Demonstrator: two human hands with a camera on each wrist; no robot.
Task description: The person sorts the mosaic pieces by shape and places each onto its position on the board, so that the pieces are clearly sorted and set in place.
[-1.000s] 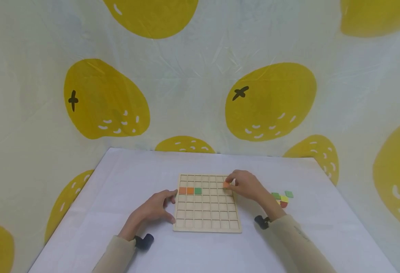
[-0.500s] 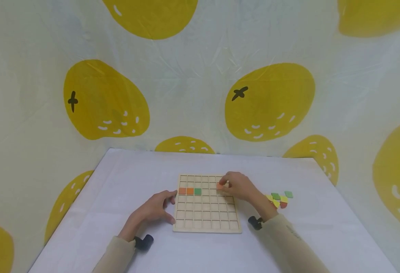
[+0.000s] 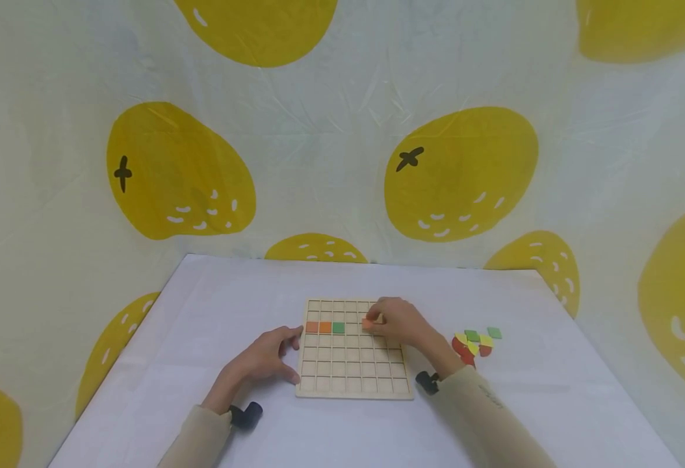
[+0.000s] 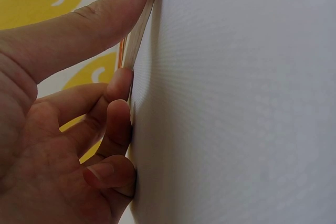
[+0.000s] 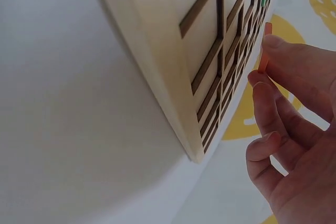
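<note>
- Right hand (image 3: 398,320) pinches an orange tile (image 3: 367,324) over the wooden grid board (image 3: 354,395).
- Left hand (image 3: 268,355), fingers relaxed, touches its edge.
- Loose tiles (image 3: 472,336) beside; white tabletop (image 3: 249,286), fruit-print backdrop (image 3: 319,143).

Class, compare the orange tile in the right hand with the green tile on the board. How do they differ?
Colour: the held orange tile is orange, while the set green tile is green.
Support: the right hand pinches the held orange tile; no hand touches the set green tile.
Place: the held orange tile is raised off the board; the set green tile lies in a cell.
Shared: both are flat tiles.
</note>
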